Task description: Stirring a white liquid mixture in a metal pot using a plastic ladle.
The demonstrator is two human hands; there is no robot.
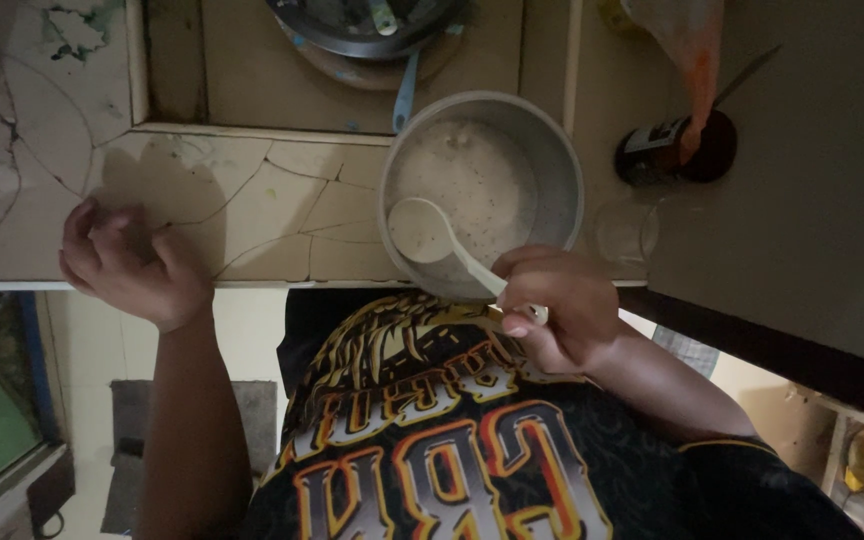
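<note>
My right hand [555,305] grips the handle of a white ladle [430,233], whose bowl rests in pale speckled batter inside a round grey metal pot [564,170]. The pot stands near the front edge of a cracked, pale tiled counter [262,205]. My left hand [127,262] lies on that counter to the left, fingers curled loosely, holding nothing. My black printed shirt fills the lower middle of the view.
A clear drinking glass [624,232] stands just right of the pot. Behind it is a dark jar [664,150] with an orange plastic bag [687,45]. A dark pan with a blue-handled utensil [404,92] sits at the top. A grey surface [812,200] lies right.
</note>
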